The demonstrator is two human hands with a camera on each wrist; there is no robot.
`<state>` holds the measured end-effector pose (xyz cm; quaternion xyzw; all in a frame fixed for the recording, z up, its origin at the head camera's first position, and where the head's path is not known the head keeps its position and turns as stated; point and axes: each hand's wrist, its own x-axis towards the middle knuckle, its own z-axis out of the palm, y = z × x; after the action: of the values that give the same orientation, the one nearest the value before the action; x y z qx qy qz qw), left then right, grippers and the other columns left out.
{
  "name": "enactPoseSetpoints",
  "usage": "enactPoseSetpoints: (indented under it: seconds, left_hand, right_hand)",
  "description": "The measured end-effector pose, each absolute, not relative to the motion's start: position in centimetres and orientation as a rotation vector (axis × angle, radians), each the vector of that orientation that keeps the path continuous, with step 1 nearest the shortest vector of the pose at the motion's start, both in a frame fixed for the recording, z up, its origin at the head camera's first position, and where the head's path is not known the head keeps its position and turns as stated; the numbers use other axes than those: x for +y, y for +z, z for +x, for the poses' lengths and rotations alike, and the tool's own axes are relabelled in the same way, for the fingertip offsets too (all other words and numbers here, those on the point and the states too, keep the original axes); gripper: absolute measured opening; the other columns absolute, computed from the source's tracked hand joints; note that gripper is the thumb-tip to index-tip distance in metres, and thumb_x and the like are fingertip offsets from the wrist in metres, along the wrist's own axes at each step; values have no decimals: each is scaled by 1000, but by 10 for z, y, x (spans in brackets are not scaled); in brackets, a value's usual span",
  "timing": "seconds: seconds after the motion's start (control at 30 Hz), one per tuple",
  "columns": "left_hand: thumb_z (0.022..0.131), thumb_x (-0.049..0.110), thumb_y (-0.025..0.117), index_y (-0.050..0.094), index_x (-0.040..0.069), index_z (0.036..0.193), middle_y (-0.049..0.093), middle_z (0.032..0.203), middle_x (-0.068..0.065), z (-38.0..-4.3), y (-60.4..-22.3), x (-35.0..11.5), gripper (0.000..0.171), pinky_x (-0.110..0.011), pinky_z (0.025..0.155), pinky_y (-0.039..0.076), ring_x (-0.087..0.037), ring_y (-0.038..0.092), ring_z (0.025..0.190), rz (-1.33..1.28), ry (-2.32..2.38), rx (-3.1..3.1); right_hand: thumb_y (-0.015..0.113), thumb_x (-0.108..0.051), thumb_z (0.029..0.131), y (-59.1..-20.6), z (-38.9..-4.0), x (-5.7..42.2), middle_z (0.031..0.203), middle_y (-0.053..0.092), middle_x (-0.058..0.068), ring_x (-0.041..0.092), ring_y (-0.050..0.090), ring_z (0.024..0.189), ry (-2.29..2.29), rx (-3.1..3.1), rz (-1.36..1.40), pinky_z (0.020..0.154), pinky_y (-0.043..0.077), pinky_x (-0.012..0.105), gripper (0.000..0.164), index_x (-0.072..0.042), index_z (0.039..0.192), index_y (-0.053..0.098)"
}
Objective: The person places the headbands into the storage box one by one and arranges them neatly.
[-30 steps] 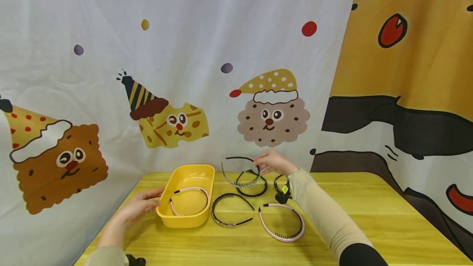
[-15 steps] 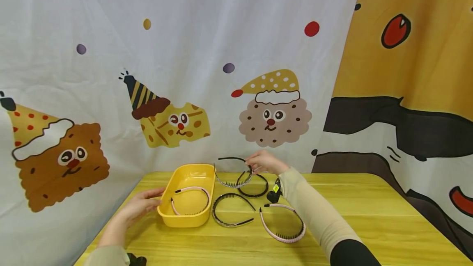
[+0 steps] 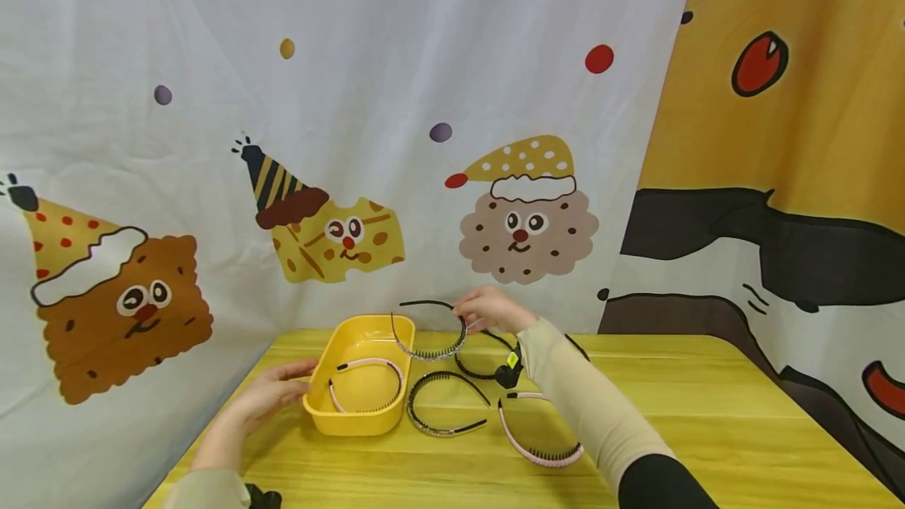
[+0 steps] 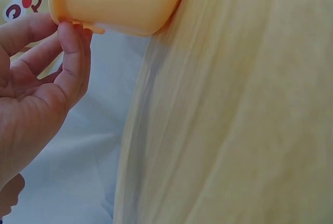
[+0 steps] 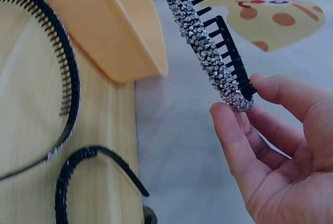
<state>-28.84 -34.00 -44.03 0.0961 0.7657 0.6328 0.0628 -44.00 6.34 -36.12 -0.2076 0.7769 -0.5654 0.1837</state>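
Observation:
My right hand (image 3: 495,311) pinches a silver, rhinestone-covered headband (image 5: 200,42) with black comb teeth by one side, between thumb and fingers. The headband is up in the air by the tray's back right corner. My left hand (image 3: 272,397) holds the left rim of a yellow plastic tray (image 3: 353,424), thumb and fingertips at its lip. Inside the tray lies a pink headband (image 3: 372,360). On the table to the tray's right are a black headband with sparkles (image 3: 412,407) and a plain black one (image 3: 477,376), partly hidden by my right wrist.
Another pink headband (image 3: 555,462) lies on the yellow wood-grain table (image 3: 396,474), partly under my right forearm. Behind the forearm shows a bit of a dark headband (image 3: 576,346). A cloth backdrop (image 3: 396,100) with cartoon prints hangs behind the table.
My right hand has carried the rhinestone headband leftward, closer to the tray. My forearm now covers part of the pink headband on the table. My left hand stays at the rim.

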Motion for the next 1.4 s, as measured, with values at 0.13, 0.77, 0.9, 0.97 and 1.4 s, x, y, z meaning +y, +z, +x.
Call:
enactPoseSetpoints:
  seconds: [0.13, 0.77, 0.9, 0.97, 1.4]
  left_hand:
    - [96, 5, 57, 27, -18, 143, 43, 139, -30, -289, -441, -341, 60, -28, 85, 51, -16, 59, 108, 288, 1900, 2318]
    - [95, 2, 55, 29, -18, 142, 36, 143, -36, -285, -437, -337, 58, -27, 87, 50, -27, 54, 117, 256, 1884, 2362]
    - [95, 2, 55, 29, -19, 142, 36, 142, -36, -284, -439, -335, 58, -28, 87, 50, -29, 53, 118, 252, 1887, 2347]
    - [95, 2, 55, 29, -18, 142, 37, 142, -35, -283, -439, -334, 58, -29, 87, 50, -30, 53, 118, 239, 1889, 2344]
    - [96, 0, 53, 28, -17, 143, 34, 143, -36, -285, -437, -336, 57, -32, 90, 50, -35, 50, 121, 249, 1906, 2345]
  right_hand:
    - [61, -11, 95, -360, -440, 55, 83, 61, 10, 18, 56, 69, -1585, 2182, -606, 79, 56, 43, 36, 11, 124, 59]
    - [64, -7, 92, -360, -436, 21, 80, 61, 10, 21, 57, 71, -1620, 2152, -589, 83, 54, 47, 32, 10, 119, 62]
    - [64, -8, 92, -364, -434, 16, 78, 61, 9, 23, 58, 72, -1615, 2165, -582, 83, 54, 48, 34, 11, 120, 62]
    - [64, -8, 92, -366, -433, 13, 78, 61, 8, 24, 58, 72, -1615, 2173, -582, 82, 55, 46, 34, 11, 120, 62]
    - [66, -6, 91, -368, -426, -5, 78, 61, 10, 19, 59, 68, -1645, 2156, -580, 71, 58, 37, 32, 12, 117, 63]
